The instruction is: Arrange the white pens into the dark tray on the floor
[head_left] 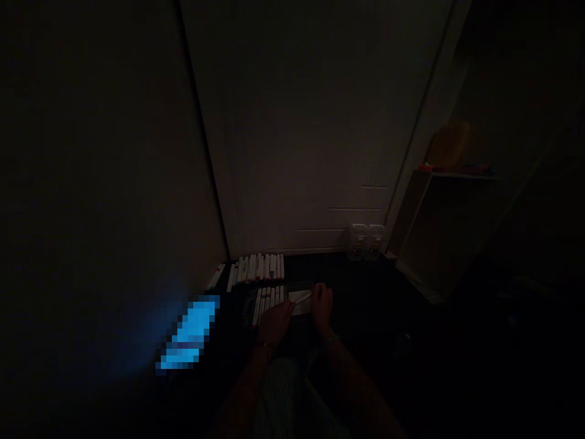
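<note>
In the dim light, a slim white marker [302,299] is held between both of my hands, slightly tilted. The fingers of my left hand [275,322] pinch its left end, and those of my right hand [322,306] close on its right end. Under it lies a white sheet or card [301,309], apparently inside a clear case whose edges are hard to make out. Left of that, several white markers [262,299] stand in a row, partly covered by my left hand. Darkness hides the fine detail of my fingertips.
Behind, more white markers [256,267] line the wall, with a few [216,276] off left. Two clear plastic containers [358,242] stand at the back right. A bright pixelated screen [189,335] glows at left. A cabinet [439,231] rises on the right.
</note>
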### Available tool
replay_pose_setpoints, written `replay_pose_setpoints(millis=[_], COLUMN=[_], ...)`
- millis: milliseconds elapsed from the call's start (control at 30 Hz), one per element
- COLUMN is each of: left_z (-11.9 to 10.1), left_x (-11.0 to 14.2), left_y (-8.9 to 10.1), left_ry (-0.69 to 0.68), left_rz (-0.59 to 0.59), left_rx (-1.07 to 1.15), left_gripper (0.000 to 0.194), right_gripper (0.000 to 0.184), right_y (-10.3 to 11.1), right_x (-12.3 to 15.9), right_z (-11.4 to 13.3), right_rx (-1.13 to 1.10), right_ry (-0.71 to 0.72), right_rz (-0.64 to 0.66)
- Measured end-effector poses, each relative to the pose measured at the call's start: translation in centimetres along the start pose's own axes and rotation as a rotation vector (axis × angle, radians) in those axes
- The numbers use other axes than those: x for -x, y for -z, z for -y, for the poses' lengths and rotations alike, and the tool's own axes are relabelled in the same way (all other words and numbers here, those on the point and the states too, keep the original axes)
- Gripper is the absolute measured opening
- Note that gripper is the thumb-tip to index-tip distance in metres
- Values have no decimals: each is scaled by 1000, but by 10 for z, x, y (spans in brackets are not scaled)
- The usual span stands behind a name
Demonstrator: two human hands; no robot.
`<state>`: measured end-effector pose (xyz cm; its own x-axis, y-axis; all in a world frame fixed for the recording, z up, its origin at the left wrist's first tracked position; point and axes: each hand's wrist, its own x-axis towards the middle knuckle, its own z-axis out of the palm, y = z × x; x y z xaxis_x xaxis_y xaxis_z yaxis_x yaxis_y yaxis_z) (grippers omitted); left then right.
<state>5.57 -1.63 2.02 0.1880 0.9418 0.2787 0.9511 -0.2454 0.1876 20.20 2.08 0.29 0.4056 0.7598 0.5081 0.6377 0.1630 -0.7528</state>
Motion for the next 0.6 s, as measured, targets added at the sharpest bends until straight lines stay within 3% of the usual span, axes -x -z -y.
replay_pose_setpoints(millis=[333, 600], left_z=[4, 5], left_x=[-3, -3], left_y=[-1, 2], left_ry=[-13, -78], left_rz=[-58, -109], left_rx=[38, 39], left_gripper=[28, 28], right_gripper=[33, 33], right_y=[-1, 1], right_x=[-1, 0], right_z=[0, 1], right_rx=[22, -11], right_ry=[26, 11], right_rz=[24, 36])
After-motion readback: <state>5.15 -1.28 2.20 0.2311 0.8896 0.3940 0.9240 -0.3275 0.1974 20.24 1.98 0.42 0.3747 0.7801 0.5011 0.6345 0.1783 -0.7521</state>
